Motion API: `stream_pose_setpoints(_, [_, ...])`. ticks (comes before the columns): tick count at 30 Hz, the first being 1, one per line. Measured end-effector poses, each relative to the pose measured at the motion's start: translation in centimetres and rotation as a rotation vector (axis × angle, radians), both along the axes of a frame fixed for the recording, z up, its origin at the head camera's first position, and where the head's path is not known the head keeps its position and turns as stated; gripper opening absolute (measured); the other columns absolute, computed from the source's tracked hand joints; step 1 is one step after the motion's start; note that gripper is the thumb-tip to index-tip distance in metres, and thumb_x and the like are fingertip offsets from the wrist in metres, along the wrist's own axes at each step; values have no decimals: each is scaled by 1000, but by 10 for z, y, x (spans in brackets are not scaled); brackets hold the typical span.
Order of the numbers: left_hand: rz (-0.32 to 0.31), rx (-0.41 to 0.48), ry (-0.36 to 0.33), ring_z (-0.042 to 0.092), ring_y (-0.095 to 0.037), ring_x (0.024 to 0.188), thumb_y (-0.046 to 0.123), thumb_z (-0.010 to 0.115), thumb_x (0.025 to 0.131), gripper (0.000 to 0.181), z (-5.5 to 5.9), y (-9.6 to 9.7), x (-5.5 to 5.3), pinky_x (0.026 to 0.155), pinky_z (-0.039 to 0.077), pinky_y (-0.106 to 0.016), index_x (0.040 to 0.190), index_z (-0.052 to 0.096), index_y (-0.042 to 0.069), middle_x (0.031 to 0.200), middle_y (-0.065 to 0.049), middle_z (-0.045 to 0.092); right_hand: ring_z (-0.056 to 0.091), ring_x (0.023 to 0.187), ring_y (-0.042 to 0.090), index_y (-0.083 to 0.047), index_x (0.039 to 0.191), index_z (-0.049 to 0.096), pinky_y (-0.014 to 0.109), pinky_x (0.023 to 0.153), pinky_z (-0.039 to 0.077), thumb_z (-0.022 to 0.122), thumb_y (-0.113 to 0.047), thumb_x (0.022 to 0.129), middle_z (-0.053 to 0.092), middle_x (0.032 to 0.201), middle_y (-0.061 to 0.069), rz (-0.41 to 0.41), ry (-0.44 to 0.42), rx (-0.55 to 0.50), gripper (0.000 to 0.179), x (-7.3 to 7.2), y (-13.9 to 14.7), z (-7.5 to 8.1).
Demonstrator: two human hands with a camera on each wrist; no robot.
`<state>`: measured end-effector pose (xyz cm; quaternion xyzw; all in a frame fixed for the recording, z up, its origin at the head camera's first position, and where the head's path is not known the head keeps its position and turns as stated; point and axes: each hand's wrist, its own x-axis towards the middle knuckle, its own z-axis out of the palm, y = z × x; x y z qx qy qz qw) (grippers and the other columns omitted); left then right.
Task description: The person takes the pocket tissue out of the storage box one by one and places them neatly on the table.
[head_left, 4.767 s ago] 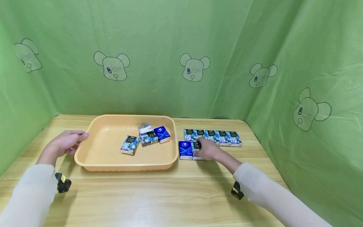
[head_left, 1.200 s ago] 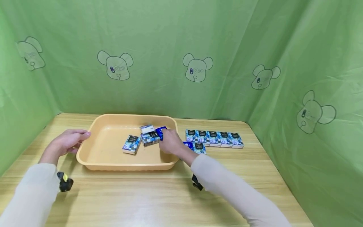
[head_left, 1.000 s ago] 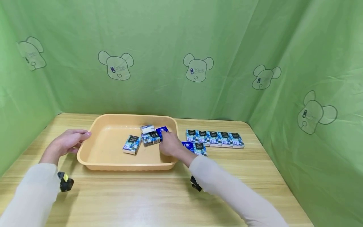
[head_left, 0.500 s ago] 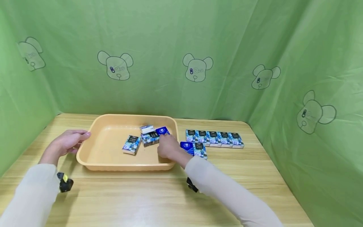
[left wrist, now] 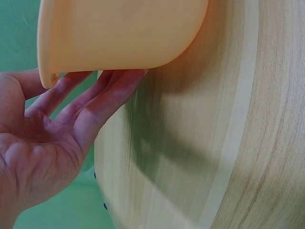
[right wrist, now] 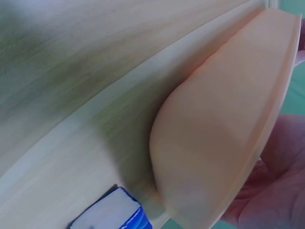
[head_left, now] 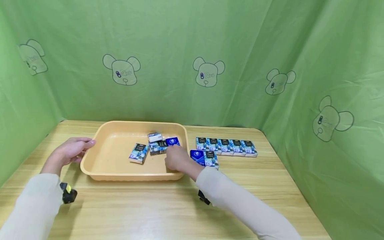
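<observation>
In the head view, my left hand (head_left: 73, 150) grips the left rim of a pale orange plastic tray (head_left: 126, 174). Seen from the left wrist, thumb and fingers (left wrist: 107, 100) lie on either side of the tray's wall. My right hand (head_left: 177, 158) reaches over the tray's right side, curled at the near end of a dark blue tissue pack (head_left: 172, 141); its fingertips are hidden. Left of that pack lie a flowered tissue pack (head_left: 157, 148), one showing its white side (head_left: 155, 137), and another flowered pack (head_left: 139, 153) farther left.
Right of the tray, several flowered tissue packs (head_left: 225, 146) form a back row on the wooden table (head_left: 135, 210). In front of them, a blue pack (head_left: 197, 158) and a flowered pack (head_left: 211, 159) lie side by side. Green curtains (head_left: 165, 96) surround the table.
My right hand has gone from the front row of packs into the tray, then drawn slightly nearer. The blue pack there has turned straighter under it. My left hand stays at the rim.
</observation>
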<state>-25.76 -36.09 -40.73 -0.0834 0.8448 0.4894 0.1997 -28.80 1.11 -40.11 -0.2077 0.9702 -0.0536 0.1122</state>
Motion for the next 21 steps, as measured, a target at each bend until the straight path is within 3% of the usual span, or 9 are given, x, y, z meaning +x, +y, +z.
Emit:
stream_pose_setpoints(6, [-1,0,-3,65,-14,96,40,37,110,73,2,1,1,81,61,-34,158,11,-9,147,-37,40,57,66,17,-11,70,60,25,54,47,61,-22,99,61,74,5,37,-9,14,31,8,1,6])
stream_pose_setpoints(21, [2,7,2,65,-11,94,40,38,110,73,1,2,2,80,61,-34,158,12,-9,147,-37,41,54,63,16,-10,66,57,26,58,50,66,-32,99,63,78,7,38,-116,10,40,25,5,22])
